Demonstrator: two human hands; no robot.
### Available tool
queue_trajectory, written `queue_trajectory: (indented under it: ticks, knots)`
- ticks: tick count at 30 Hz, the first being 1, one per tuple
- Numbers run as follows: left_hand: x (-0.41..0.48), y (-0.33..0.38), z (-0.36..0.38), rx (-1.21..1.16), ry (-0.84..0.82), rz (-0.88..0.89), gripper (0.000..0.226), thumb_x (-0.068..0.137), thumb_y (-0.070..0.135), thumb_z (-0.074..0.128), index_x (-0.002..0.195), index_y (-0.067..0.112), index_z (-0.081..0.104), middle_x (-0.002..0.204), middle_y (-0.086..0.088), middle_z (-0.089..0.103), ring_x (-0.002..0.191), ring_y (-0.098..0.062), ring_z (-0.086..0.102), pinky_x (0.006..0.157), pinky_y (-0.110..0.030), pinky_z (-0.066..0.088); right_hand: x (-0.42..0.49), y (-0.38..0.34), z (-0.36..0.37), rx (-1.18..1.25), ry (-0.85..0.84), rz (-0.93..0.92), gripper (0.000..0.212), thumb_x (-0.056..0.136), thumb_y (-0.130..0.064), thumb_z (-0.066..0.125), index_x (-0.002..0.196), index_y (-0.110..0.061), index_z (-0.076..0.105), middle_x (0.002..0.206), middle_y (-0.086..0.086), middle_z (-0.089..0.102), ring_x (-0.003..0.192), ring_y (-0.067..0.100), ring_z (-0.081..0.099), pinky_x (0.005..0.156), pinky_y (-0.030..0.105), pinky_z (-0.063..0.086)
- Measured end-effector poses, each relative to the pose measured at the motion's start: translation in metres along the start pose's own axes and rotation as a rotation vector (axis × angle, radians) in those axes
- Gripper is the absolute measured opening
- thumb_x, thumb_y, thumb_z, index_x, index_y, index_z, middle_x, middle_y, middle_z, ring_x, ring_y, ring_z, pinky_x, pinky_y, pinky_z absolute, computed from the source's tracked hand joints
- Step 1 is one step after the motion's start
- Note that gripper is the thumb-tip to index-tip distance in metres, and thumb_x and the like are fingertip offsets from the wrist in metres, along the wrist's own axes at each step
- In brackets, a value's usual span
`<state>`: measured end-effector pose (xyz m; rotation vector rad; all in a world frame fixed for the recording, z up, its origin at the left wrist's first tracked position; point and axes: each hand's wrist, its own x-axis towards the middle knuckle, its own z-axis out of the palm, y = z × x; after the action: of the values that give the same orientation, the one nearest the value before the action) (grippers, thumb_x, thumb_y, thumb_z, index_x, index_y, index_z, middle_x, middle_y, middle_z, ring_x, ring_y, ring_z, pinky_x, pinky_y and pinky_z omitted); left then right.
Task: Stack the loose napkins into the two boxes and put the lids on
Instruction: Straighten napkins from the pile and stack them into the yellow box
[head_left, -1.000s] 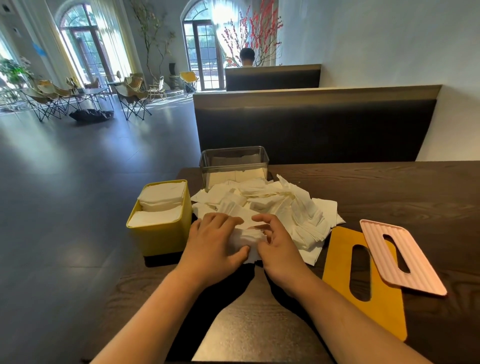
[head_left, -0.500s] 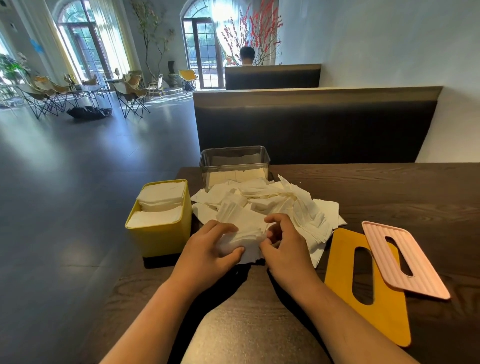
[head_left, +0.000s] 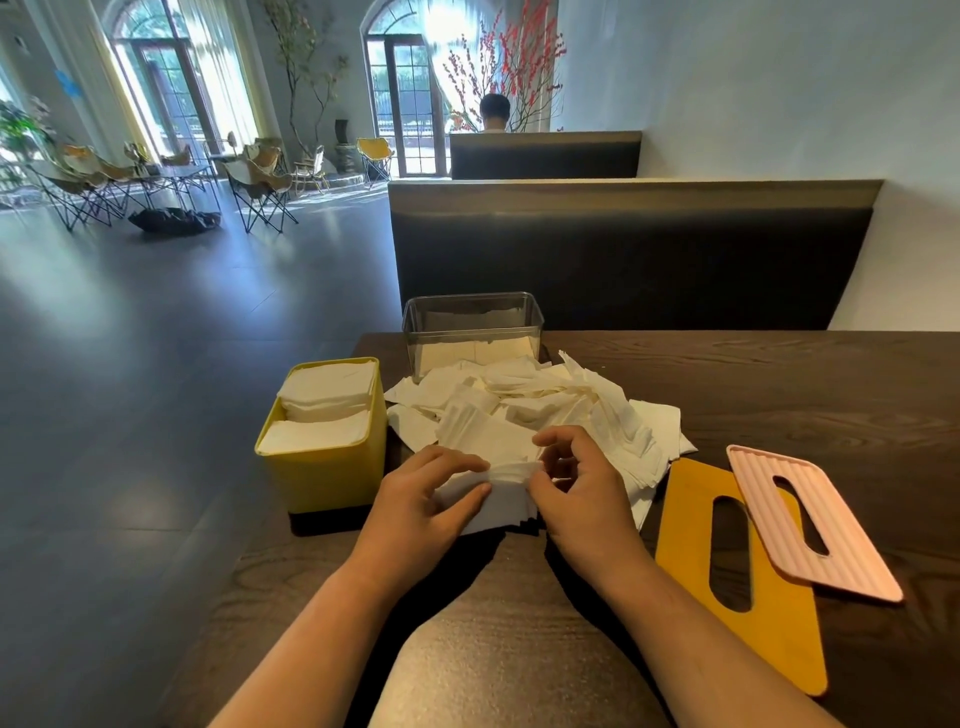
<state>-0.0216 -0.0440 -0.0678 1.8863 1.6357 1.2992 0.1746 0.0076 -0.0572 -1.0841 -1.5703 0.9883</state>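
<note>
- We are holding a small stack of napkins (head_left: 498, 493) between both hands, at the near edge of the loose heap.
- Our left hand (head_left: 415, 499) is gripping the stack's left end, fingers curled over the top and thumb pressing on the near face.
- Our right hand (head_left: 582, 493) is pinching the stack's right end, with its fingers bent round the paper.
- The stack is sitting low over the dark wooden table (head_left: 779, 379). We cannot tell whether its bottom edge is touching the wood.
- The pile of loose napkins (head_left: 561, 405) is lying just behind our hands, spreading from the clear box towards the two lids.
- The yellow box (head_left: 327, 467) is standing at the table's left edge, just beside our left hand. Its lid is off and two rows of white napkins are filling it nearly to the rim.
- The clear box (head_left: 472, 322) is standing at the far edge, behind the pile and touching it. It is open and is holding a low layer of napkins.
- The yellow lid (head_left: 769, 623) is lying flat to the right of our right hand, showing an oval slot.
- The pink lid (head_left: 831, 545), ribbed and slotted, is resting across the yellow lid's far right corner.
- Beyond the table a dark bench back (head_left: 623, 249) is rising. A person (head_left: 493, 111) is sitting in the next booth, facing away, beside branches of red blossom (head_left: 519, 67).
- Folding chairs (head_left: 260, 182) are standing near the arched windows on the left.
</note>
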Motion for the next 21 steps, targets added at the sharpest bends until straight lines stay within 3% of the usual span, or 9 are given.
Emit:
queue_trajectory:
  ticks: [3,6,10,17,21]
  knots:
    - [-0.0004,-0.0008,0.0002,-0.017,0.014,-0.004,0.021,0.093,0.035,0.077,0.114,0.035,0.075,0.116,0.024,0.067,0.117,-0.005,0.064,0.099,-0.031,0.055,0.0014,0.0020,-0.0022,-0.072,-0.059,0.024,0.029,0.089,-0.012,0.073,0.106,-0.035,0.066,0.092,-0.007,0.066,0.077,0.001,0.058,0.068,0.019,0.053]
    - [-0.0007,-0.0015,-0.0003,-0.020,0.017,-0.010,0.022,0.093,0.035,0.077,0.115,0.036,0.074,0.117,0.025,0.067,0.117,-0.003,0.063,0.098,-0.025,0.053,0.0026,0.0032,-0.0049,-0.178,-0.074,-0.012,0.012,0.093,-0.018,0.071,0.094,-0.031,0.070,0.085,-0.010,0.070,0.078,0.001,0.061,0.065,0.013,0.048]
    - [-0.0004,-0.0015,0.0002,-0.009,0.027,-0.007,0.022,0.093,0.037,0.077,0.112,0.045,0.070,0.116,0.027,0.067,0.117,-0.002,0.063,0.094,-0.015,0.050,0.0050,0.0041,-0.0061,-0.212,0.010,-0.106,0.016,0.094,-0.017,0.072,0.088,-0.032,0.072,0.091,-0.014,0.070,0.087,0.001,0.064,0.071,0.016,0.050]
    - [-0.0001,-0.0025,0.0034,-0.008,0.019,-0.030,0.021,0.093,0.038,0.076,0.113,0.038,0.071,0.113,0.027,0.067,0.113,-0.001,0.062,0.091,-0.016,0.050,0.0063,0.0037,-0.0058,-0.045,0.181,-0.212,0.029,0.099,-0.010,0.068,0.100,-0.039,0.073,0.105,-0.021,0.070,0.104,0.003,0.066,0.083,0.023,0.054]
    - [0.0003,-0.0031,0.0038,-0.012,0.033,-0.041,0.018,0.093,0.039,0.076,0.110,0.042,0.070,0.114,0.029,0.066,0.113,0.000,0.062,0.090,-0.017,0.049,0.0052,0.0050,-0.0066,0.136,0.286,-0.256,0.017,0.102,-0.014,0.063,0.109,-0.025,0.074,0.111,-0.015,0.075,0.110,0.011,0.068,0.091,0.028,0.057]
